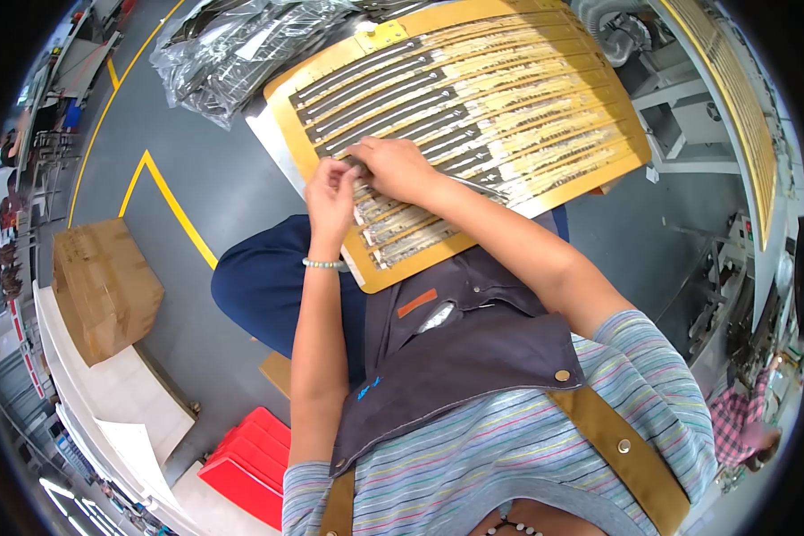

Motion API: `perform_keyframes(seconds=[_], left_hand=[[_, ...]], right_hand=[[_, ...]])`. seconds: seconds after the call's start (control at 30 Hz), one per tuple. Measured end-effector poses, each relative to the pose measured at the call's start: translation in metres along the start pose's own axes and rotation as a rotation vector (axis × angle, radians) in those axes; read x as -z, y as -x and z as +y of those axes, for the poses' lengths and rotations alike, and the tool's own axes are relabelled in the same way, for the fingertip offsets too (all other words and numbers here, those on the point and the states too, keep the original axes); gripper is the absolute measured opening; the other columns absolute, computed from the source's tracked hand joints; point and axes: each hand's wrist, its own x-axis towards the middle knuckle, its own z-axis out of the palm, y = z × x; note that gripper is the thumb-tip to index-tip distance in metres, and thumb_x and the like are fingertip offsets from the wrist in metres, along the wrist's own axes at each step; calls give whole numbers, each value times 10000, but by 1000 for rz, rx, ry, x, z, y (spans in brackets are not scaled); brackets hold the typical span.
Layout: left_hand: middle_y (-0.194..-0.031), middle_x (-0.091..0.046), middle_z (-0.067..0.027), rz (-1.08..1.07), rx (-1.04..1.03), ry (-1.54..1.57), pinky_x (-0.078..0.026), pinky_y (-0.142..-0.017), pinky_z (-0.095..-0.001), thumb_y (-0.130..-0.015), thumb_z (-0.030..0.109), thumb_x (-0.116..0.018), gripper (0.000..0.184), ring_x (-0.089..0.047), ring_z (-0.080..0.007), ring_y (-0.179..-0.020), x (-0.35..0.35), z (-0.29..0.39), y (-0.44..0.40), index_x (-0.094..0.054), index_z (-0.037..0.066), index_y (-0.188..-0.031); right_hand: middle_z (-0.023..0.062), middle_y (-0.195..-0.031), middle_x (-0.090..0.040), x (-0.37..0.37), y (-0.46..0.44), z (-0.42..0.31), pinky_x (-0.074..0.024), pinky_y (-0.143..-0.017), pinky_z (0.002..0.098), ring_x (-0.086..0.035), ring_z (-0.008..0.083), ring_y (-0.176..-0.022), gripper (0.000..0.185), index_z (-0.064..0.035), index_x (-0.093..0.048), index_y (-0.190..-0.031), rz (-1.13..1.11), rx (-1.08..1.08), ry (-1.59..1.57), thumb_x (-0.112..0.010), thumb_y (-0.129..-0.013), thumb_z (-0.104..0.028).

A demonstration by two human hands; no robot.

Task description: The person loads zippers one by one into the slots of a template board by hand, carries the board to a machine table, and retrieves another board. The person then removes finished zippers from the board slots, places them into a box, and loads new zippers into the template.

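A yellow slotted board lies tilted across my lap. Dark strips fill several slots at its left, while the right part has worn, whitish-yellow bars. Over the board's left edge, my left hand is closed in a pinch. My right hand meets it from the right, fingers bent together. Between the fingertips of both hands is a small dark strip piece, mostly hidden. Under my right forearm, a thin silvery piece rests on the board; its kind is unclear.
Clear plastic bags of dark parts lie beyond the board. A cardboard box and a red bin stand at left. Another yellow slotted board is at upper right. A person in a checked shirt is at far right.
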Motion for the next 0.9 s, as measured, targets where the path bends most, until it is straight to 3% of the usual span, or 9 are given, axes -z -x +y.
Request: perform_keyframes(seconds=[0.17,0.3,0.33,0.43,0.47,0.6,0.7,0.83,0.9], left_hand=[[-894,-648,-4,89,64,129,-456,-753,-220,-983,109,-715,132,-563,-58,-807,13,33,-19,-644,8,-1030],[-873,-646,-105,265,-371,-781,-511,-753,-340,-890,83,-743,183,-610,-254,-772,17,-9,-42,-661,10,-1037],[-820,-626,-108,226,-252,-707,-510,-817,-424,-861,36,-726,153,-593,-343,-852,11,-11,-41,-655,14,-995],[-829,-631,-100,125,-208,-509,-512,-792,-370,-867,6,-717,156,-605,-296,-817,4,-16,-40,-626,9,-992],[-839,-638,-61,91,19,-230,-498,-765,-287,-911,14,-712,115,-607,-191,-786,3,-17,-40,-619,16,-979],[-881,-647,-11,23,-33,407,-483,-726,-220,-973,126,-729,144,-585,-60,-827,5,8,-50,-631,21,-986],[-935,-670,-50,129,22,15,-506,-761,-248,-956,153,-746,209,-631,-115,-840,16,26,-70,-634,14,-1064],[-952,-668,-118,271,-408,-852,-529,-807,-378,-933,123,-702,165,-650,-301,-884,21,-19,-86,-634,7,-1029],[-943,-652,-117,188,-367,-784,-523,-806,-418,-918,51,-680,155,-634,-343,-886,16,-28,-90,-622,11,-1056]], right_hand=[[94,-989,-601,26,-10,3,-527,-810,450,-627,328,-977,291,-99,-678,-1048,196,17,-79,-700,-767,-26],[111,-1058,-674,17,-21,15,-509,-878,438,-618,333,-1036,357,-77,-660,-1133,161,68,-116,-689,-782,-16],[133,-1126,-696,14,-23,16,-522,-889,443,-643,347,-1060,374,-69,-652,-1167,130,65,-147,-685,-797,-23],[129,-1118,-698,9,-25,14,-543,-863,466,-674,355,-1026,351,-71,-647,-1144,16,13,-182,-685,-796,-69],[128,-1082,-693,10,-28,14,-563,-818,473,-680,360,-1000,365,-77,-646,-1147,21,59,-186,-690,-785,-63],[124,-1025,-647,15,-38,21,-565,-775,471,-683,367,-938,331,-75,-647,-1096,30,82,-93,-713,-773,-54],[124,-1031,-616,21,-44,16,-559,-759,481,-673,383,-907,266,-69,-634,-1033,71,-72,-53,-727,-784,-72],[129,-1022,-608,18,-46,18,-557,-739,479,-671,382,-880,266,-42,-611,-1020,97,-31,-38,-730,-785,-77],[111,-1029,-614,14,-48,20,-559,-737,459,-671,362,-896,311,-58,-618,-1071,117,-6,-25,-720,-777,-60]])
